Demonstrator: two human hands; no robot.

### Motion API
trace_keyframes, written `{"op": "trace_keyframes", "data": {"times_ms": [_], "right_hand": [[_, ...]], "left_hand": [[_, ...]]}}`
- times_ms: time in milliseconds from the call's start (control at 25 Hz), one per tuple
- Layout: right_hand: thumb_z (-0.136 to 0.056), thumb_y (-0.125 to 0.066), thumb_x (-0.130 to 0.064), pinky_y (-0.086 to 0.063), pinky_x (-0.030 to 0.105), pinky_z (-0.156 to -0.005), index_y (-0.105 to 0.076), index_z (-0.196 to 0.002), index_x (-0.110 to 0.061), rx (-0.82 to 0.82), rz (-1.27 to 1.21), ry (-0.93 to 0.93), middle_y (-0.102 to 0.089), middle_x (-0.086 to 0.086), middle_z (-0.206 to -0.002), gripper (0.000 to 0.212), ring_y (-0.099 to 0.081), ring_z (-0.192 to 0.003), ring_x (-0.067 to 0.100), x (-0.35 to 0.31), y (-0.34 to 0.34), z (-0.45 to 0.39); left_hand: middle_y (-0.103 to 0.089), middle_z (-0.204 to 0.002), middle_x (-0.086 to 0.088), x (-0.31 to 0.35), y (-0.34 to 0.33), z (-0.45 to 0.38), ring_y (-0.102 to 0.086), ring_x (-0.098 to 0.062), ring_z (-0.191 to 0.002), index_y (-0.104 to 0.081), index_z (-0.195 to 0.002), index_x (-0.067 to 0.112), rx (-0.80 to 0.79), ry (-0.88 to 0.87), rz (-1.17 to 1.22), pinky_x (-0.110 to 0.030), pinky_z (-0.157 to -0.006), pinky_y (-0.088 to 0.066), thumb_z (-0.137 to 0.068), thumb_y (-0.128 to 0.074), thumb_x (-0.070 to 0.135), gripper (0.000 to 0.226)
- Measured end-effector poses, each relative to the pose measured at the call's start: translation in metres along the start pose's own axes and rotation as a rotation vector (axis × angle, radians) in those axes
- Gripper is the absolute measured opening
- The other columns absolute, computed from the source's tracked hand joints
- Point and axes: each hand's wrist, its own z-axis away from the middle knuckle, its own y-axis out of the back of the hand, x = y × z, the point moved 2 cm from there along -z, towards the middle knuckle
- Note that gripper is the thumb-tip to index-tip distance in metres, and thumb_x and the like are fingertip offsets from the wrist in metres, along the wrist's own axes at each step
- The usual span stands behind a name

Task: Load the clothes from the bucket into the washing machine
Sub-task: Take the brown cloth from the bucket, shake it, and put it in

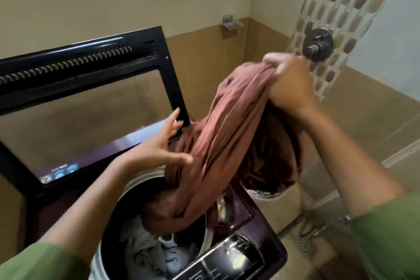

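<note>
A long rust-brown cloth (229, 125) hangs from my right hand (288, 82), which grips its top end high at the right. Its lower end rests inside the drum (109, 229) of the top-loading washing machine (261, 241), on grey-blue clothes (145, 252) lying there. My left hand (159, 143) is open with fingers spread, touching the cloth's left side above the drum. The white bucket (272, 195) shows only as a rim behind the cloth, right of the machine.
The machine's dark glass lid (86, 102) stands raised at the left. A control panel (229, 261) runs along the front. A round shower valve (318, 44) and a soap holder (230, 21) are on the tiled walls. A floor drain (305, 244) lies at the right.
</note>
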Motion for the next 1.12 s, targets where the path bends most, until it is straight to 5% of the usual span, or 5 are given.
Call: {"op": "trace_keyframes", "data": {"times_ms": [320, 440, 600, 840, 1120], "right_hand": [[-0.063, -0.067, -0.041, -0.051, 0.030, -0.077, -0.054, -0.103, -0.036, -0.290, -0.180, -0.048, -0.064, -0.017, -0.096, 0.043, -0.064, -0.093, 0.015, -0.005, -0.086, 0.059], [-0.055, -0.073, -0.050, -0.045, 0.030, -0.100, -0.040, -0.128, -0.046, -0.632, -0.245, -0.184, -0.054, -0.017, -0.125, 0.080, -0.053, -0.120, 0.011, 0.025, -0.112, 0.103], [-0.061, -0.068, -0.052, -0.052, 0.041, -0.087, -0.054, -0.115, -0.033, -0.783, -0.016, -0.390, -0.061, -0.004, -0.111, 0.059, -0.058, -0.106, 0.022, 0.085, -0.141, 0.164], [-0.093, -0.053, -0.007, -0.052, 0.029, -0.074, -0.070, -0.080, -0.013, -0.128, -0.224, -0.765, -0.068, 0.000, -0.084, 0.022, -0.059, -0.080, 0.014, 0.159, -0.067, 0.169], [-0.079, -0.041, -0.017, -0.032, 0.026, -0.057, -0.042, -0.059, -0.032, 0.684, -0.465, -0.368, -0.046, -0.020, -0.055, 0.025, -0.036, -0.060, -0.004, 0.062, 0.064, 0.044]], "left_hand": [[-0.068, -0.091, 0.002, 0.094, 0.003, -0.018, -0.064, -0.018, -0.090, -0.069, -0.101, 0.019, 0.385, -0.201, -0.238, -0.026, -0.073, -0.044, -0.071, -0.069, 0.014, 0.031], [-0.073, -0.090, 0.008, 0.104, 0.006, -0.004, -0.066, -0.008, -0.087, -0.072, -0.093, 0.027, 0.297, -0.297, -0.147, -0.021, -0.079, -0.050, -0.064, -0.057, 0.010, 0.036], [-0.075, -0.089, 0.011, 0.120, 0.013, 0.010, -0.069, -0.006, -0.089, -0.072, -0.088, 0.034, 0.221, -0.386, -0.072, -0.024, -0.085, -0.053, -0.060, -0.051, 0.005, 0.045], [-0.074, -0.091, 0.011, 0.095, 0.053, 0.023, -0.067, -0.008, -0.087, -0.072, -0.092, 0.033, 0.336, -0.369, -0.035, -0.026, -0.081, -0.052, -0.067, -0.061, 0.006, 0.039], [-0.055, -0.130, 0.017, 0.068, 0.032, 0.017, -0.051, -0.008, -0.126, -0.040, -0.129, 0.054, 0.098, -0.118, -0.201, -0.030, -0.104, -0.042, -0.060, -0.087, 0.048, 0.084]]}}
